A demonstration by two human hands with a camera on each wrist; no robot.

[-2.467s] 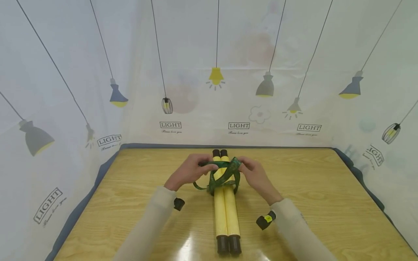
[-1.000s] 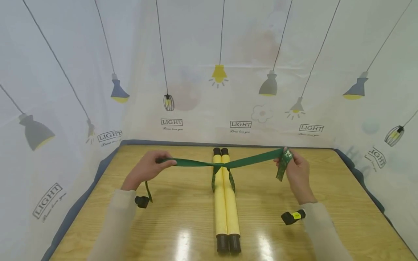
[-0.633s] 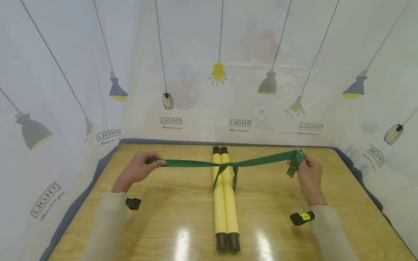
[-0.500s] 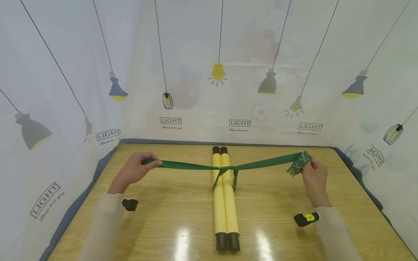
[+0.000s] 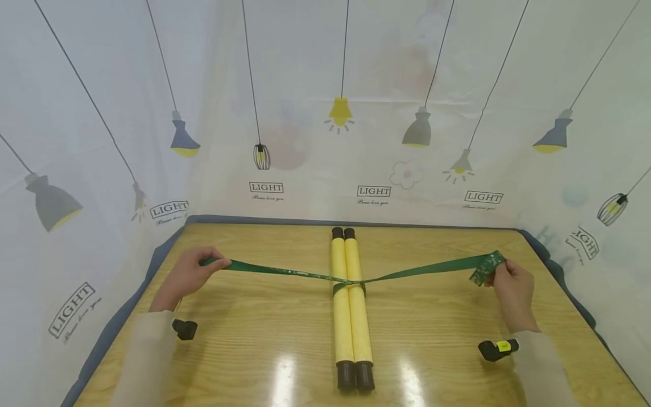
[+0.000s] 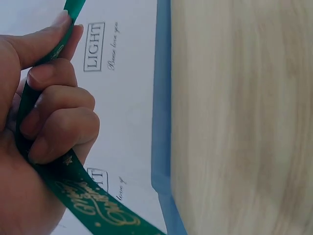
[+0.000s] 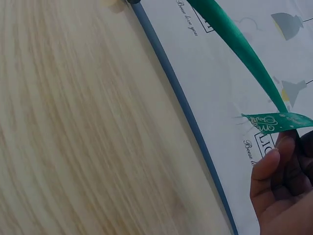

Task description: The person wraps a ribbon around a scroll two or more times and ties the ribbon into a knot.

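Two yellow rods [image 5: 351,322] with dark brown end caps lie side by side at the middle of the table. Round both of them runs a green ribbon [image 5: 427,268] with gold print, crossed on top of the rods. My left hand [image 5: 187,276] pinches one length of it out to the left; in the left wrist view the curled fingers [image 6: 61,117] wrap the ribbon, and its printed tail leaves below the palm. Out to the right, my right hand [image 5: 515,294] pinches the other length close to its end, with a short printed tail [image 7: 274,122] folded over the fingers.
A wood-grain table [image 5: 244,339] spreads beneath the hands. White sheets [image 5: 325,158] printed with hanging lamps stand behind it and at both sides, meeting a blue edge [image 5: 407,225]. A black wrist camera [image 5: 185,329] sits at each cuff.
From close together over the rods, both hands have moved far apart, drawing the ribbon out sideways. Its loops have tightened onto the rods, and the crossing has come nearer to me.
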